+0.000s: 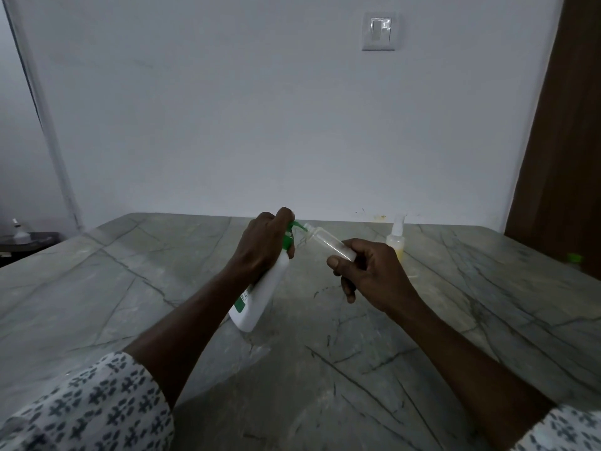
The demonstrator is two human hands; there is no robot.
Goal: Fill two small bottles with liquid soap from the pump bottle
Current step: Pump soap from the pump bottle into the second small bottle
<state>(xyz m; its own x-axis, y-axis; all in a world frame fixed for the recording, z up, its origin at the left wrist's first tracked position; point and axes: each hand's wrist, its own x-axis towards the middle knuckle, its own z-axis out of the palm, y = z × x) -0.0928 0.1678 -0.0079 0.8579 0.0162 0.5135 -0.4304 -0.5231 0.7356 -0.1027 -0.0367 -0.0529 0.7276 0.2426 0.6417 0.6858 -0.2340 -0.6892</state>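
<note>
Our left grip clasped the pump bottle at its green head, tilted, its base seemingly on the table; our right grip held the clear small bottle slanted, mouth at the spout. We judged a hard press could send soap past that narrow mouth, or skid the leaning base. The second small bottle stood behind. The green label was unreadable.
</note>
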